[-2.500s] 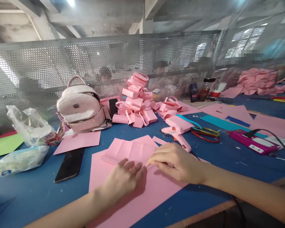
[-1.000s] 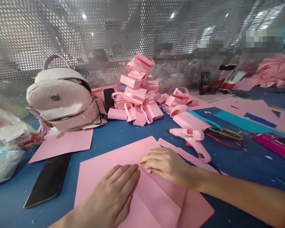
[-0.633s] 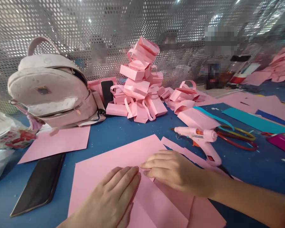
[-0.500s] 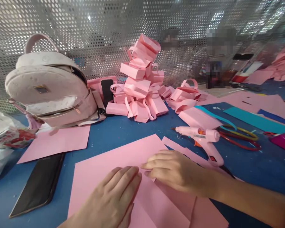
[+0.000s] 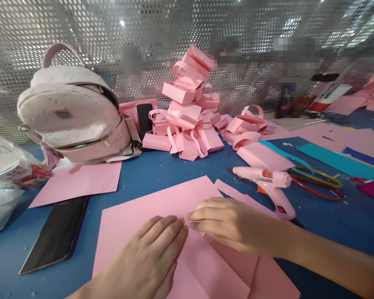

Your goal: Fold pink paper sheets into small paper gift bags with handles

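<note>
My left hand (image 5: 149, 253) lies over a folded piece of pink paper (image 5: 215, 265), its fingers stretched out side by side and its thumb mostly hidden. From the right, my right hand (image 5: 224, 222) rests on the same folded piece, fingers extended and fingertips close to those of my left hand. Underneath is a large flat sheet of pink paper (image 5: 127, 224). A pink hot glue gun (image 5: 268, 182) lies on its side just beyond my right hand, nozzle to the left. Pink paper strips (image 5: 230, 190) lie between the sheet and the glue gun.
Pink paper boxes with handles (image 5: 187, 112) are stacked behind. A pale backpack (image 5: 77, 116), a black phone (image 5: 56, 236) and a plastic bag (image 5: 1, 199) stand or lie left. Coloured loops (image 5: 322, 189) and blue strips (image 5: 339, 160) lie right. A perforated metal screen (image 5: 174, 25) closes the back.
The whole view has shifted slightly, so things appear a little further right. Both hands keep nearly the same place on the folded pink paper.
</note>
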Tool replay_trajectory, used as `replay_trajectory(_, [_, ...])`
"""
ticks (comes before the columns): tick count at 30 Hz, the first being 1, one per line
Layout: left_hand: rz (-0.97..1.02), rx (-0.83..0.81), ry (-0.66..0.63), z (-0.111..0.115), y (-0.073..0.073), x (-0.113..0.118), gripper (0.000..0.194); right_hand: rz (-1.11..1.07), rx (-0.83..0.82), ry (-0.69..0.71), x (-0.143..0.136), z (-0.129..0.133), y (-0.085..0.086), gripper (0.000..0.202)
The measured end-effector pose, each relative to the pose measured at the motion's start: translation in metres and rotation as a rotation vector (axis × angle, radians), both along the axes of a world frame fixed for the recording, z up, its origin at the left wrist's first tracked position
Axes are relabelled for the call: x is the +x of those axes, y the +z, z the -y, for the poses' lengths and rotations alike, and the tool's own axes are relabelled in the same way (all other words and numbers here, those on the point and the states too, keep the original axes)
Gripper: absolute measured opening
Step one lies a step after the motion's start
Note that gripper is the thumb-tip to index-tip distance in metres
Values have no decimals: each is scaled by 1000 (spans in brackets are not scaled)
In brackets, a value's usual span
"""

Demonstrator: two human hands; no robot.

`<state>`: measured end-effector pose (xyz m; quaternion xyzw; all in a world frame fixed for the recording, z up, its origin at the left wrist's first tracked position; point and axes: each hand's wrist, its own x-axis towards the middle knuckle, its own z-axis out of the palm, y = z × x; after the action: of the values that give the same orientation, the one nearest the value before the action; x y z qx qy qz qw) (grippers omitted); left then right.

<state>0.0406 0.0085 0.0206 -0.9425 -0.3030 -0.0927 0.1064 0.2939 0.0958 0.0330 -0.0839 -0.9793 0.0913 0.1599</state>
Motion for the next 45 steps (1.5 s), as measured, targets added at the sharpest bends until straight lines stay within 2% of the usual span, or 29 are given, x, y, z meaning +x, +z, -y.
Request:
replay_trajectory(8, [-13, -157, 2, -2, 4, 3, 63, 36, -70, 45, 5, -3, 3, 30])
replay_trajectory(22, [-34, -276, 32, 2, 11, 8, 63, 12, -131, 41, 5, 1, 1, 31])
replay_trajectory(28, [-4, -328, 86, 7, 7, 14, 65, 12, -161, 18, 7, 3, 2, 30])
replay_trajectory(36, [47, -333, 91, 8, 5, 14, 65, 8, 100, -8, 4, 7, 2, 31])
replay_trajectory(45, [77, -352, 90, 8, 7, 14, 61, -8, 52, -128, -5, 9, -5, 30])
